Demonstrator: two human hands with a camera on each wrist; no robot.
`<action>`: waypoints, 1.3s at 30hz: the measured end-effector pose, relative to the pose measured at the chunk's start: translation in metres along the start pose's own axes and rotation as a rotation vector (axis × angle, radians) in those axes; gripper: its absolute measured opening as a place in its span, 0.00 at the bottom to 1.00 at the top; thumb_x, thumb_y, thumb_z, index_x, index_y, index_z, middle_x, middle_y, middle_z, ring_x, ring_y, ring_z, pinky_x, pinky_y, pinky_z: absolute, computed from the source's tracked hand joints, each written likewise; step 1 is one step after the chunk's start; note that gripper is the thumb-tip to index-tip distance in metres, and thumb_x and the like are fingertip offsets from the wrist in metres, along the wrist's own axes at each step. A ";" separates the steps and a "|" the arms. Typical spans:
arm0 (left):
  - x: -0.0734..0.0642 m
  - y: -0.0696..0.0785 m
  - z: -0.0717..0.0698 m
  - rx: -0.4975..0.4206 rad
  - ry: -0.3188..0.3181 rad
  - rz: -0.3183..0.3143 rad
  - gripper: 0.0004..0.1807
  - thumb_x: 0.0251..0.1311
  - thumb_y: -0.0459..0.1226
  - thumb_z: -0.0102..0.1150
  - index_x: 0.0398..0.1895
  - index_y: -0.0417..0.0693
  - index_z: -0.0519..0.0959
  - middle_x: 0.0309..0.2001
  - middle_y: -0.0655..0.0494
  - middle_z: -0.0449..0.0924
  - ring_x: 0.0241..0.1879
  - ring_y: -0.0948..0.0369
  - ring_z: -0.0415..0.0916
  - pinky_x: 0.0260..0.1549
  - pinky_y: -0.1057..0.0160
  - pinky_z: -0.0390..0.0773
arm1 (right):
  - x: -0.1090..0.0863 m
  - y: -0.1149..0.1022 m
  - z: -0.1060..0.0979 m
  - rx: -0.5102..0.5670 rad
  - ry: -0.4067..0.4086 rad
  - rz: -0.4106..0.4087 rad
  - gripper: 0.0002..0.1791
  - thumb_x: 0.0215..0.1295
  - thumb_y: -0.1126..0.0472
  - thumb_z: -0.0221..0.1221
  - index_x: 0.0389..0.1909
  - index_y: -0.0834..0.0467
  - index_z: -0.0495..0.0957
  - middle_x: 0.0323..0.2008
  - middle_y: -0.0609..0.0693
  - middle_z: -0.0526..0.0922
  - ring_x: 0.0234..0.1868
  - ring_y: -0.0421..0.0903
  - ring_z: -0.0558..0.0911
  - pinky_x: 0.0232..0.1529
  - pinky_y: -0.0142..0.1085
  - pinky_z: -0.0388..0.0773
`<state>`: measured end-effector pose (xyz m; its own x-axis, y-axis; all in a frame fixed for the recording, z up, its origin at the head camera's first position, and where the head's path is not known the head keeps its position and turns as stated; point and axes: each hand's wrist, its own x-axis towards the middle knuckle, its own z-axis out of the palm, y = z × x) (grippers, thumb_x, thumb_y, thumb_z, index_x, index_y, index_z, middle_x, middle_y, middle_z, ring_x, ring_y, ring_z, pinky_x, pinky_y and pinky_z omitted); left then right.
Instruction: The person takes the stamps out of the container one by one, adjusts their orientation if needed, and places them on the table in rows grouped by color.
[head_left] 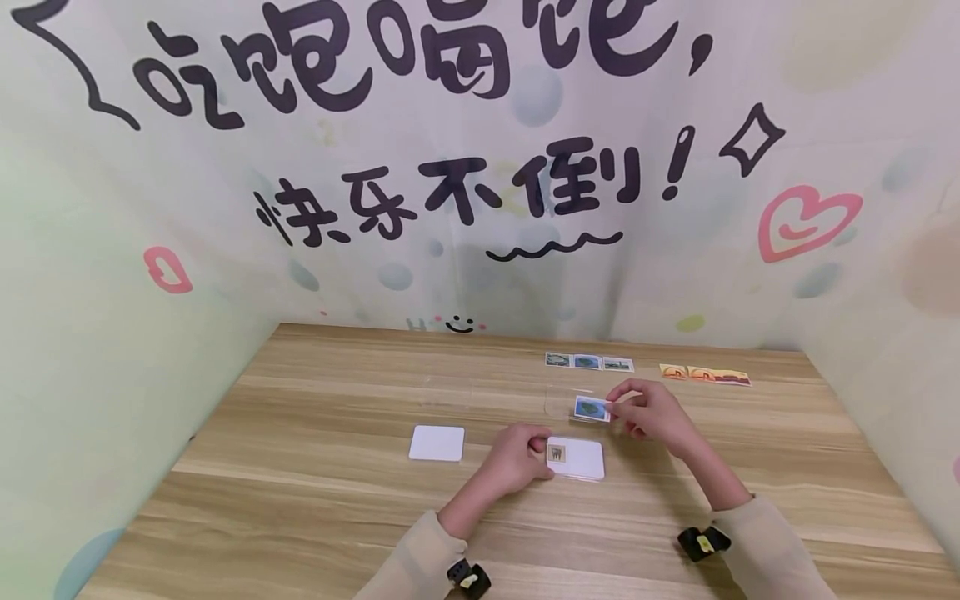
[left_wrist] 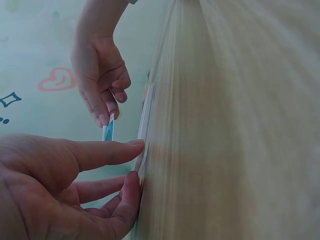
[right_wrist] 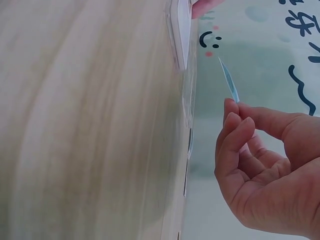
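Observation:
In the head view my left hand (head_left: 515, 458) holds the left edge of a white card (head_left: 585, 460) in a clear sleeve, lying on the table. A small tan stamp (head_left: 556, 452) with a dark picture lies at the card's left end. In the left wrist view, thumb and fingers meet at the card's thin edge. My right hand (head_left: 654, 415) pinches a blue-and-green stamp (head_left: 591, 408) by its right edge, raised above the table just behind the card. Edge-on, the stamp (right_wrist: 230, 82) looks slightly bowed in the right wrist view.
Behind the hands lies a row of stamps (head_left: 588, 362), with orange-and-yellow stamps (head_left: 705, 374) to its right. Another white card (head_left: 437, 443) is on the left. Clear sleeves (head_left: 447, 392) lie flat on the wooden table (head_left: 300, 500). A printed backdrop (head_left: 420, 275) stands behind.

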<state>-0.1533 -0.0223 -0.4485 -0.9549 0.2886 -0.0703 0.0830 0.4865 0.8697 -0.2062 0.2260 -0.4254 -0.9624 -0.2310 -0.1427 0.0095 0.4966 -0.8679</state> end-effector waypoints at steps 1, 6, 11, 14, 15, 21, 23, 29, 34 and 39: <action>0.000 0.000 0.000 -0.001 -0.002 -0.002 0.26 0.48 0.19 0.75 0.54 0.27 0.83 0.34 0.50 0.73 0.31 0.63 0.66 0.30 0.69 0.68 | 0.000 0.000 0.000 0.001 0.000 0.000 0.11 0.74 0.66 0.63 0.49 0.70 0.78 0.34 0.60 0.87 0.25 0.45 0.76 0.26 0.34 0.75; 0.000 -0.001 0.000 -0.004 -0.005 0.000 0.26 0.48 0.19 0.75 0.55 0.27 0.83 0.35 0.50 0.74 0.31 0.63 0.66 0.30 0.69 0.68 | 0.002 0.001 -0.002 0.001 -0.001 -0.003 0.11 0.75 0.65 0.62 0.49 0.70 0.78 0.32 0.58 0.87 0.25 0.45 0.76 0.25 0.34 0.75; 0.000 0.000 0.000 0.001 -0.003 0.009 0.26 0.47 0.18 0.75 0.54 0.26 0.82 0.34 0.50 0.74 0.31 0.62 0.67 0.31 0.69 0.68 | 0.004 0.002 -0.003 -0.001 0.002 -0.002 0.11 0.75 0.66 0.62 0.50 0.71 0.78 0.33 0.58 0.87 0.25 0.47 0.77 0.25 0.35 0.75; -0.001 0.001 0.000 0.003 0.000 0.010 0.26 0.47 0.18 0.75 0.54 0.26 0.82 0.34 0.49 0.74 0.31 0.62 0.67 0.30 0.69 0.68 | 0.005 0.002 -0.004 -0.011 0.004 0.008 0.12 0.75 0.65 0.62 0.50 0.70 0.78 0.34 0.59 0.87 0.26 0.48 0.78 0.27 0.35 0.76; -0.001 0.001 0.000 0.005 0.000 0.010 0.26 0.47 0.18 0.75 0.54 0.26 0.83 0.34 0.49 0.74 0.31 0.62 0.67 0.30 0.68 0.68 | 0.005 0.002 -0.004 -0.013 0.007 0.016 0.11 0.75 0.65 0.62 0.50 0.70 0.78 0.34 0.59 0.87 0.26 0.48 0.78 0.27 0.36 0.77; -0.002 0.002 0.000 0.000 0.001 0.004 0.26 0.47 0.18 0.75 0.53 0.26 0.83 0.34 0.49 0.73 0.32 0.61 0.67 0.30 0.68 0.67 | 0.007 0.003 -0.005 -0.019 0.014 0.019 0.11 0.75 0.64 0.62 0.49 0.69 0.78 0.34 0.59 0.87 0.27 0.47 0.78 0.28 0.36 0.78; -0.002 0.002 0.000 -0.003 0.000 0.001 0.26 0.48 0.18 0.75 0.54 0.26 0.83 0.34 0.49 0.73 0.32 0.61 0.67 0.30 0.68 0.67 | 0.007 0.002 -0.006 -0.021 0.013 0.006 0.11 0.75 0.65 0.62 0.49 0.70 0.78 0.34 0.59 0.87 0.26 0.48 0.78 0.27 0.37 0.78; -0.002 0.002 -0.001 -0.005 -0.002 -0.004 0.26 0.49 0.19 0.75 0.55 0.26 0.82 0.34 0.50 0.73 0.32 0.61 0.66 0.31 0.68 0.68 | 0.009 0.000 -0.007 -0.021 0.015 0.009 0.12 0.76 0.64 0.62 0.49 0.70 0.78 0.35 0.60 0.87 0.26 0.48 0.79 0.28 0.37 0.78; -0.002 0.001 0.000 -0.012 -0.002 -0.007 0.26 0.49 0.18 0.75 0.55 0.27 0.82 0.34 0.51 0.73 0.32 0.61 0.66 0.30 0.68 0.67 | 0.010 -0.002 -0.008 -0.028 0.015 0.006 0.12 0.75 0.64 0.62 0.49 0.70 0.78 0.34 0.61 0.87 0.26 0.50 0.79 0.28 0.37 0.79; -0.002 0.000 0.000 -0.015 0.001 0.001 0.27 0.48 0.18 0.74 0.55 0.26 0.82 0.34 0.51 0.73 0.31 0.62 0.66 0.29 0.69 0.67 | 0.011 -0.003 -0.008 -0.038 0.016 0.006 0.12 0.75 0.64 0.62 0.50 0.70 0.78 0.35 0.63 0.87 0.27 0.50 0.80 0.29 0.37 0.79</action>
<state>-0.1513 -0.0230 -0.4481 -0.9550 0.2885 -0.0688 0.0798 0.4733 0.8773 -0.2191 0.2289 -0.4208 -0.9666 -0.2147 -0.1396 0.0049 0.5294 -0.8484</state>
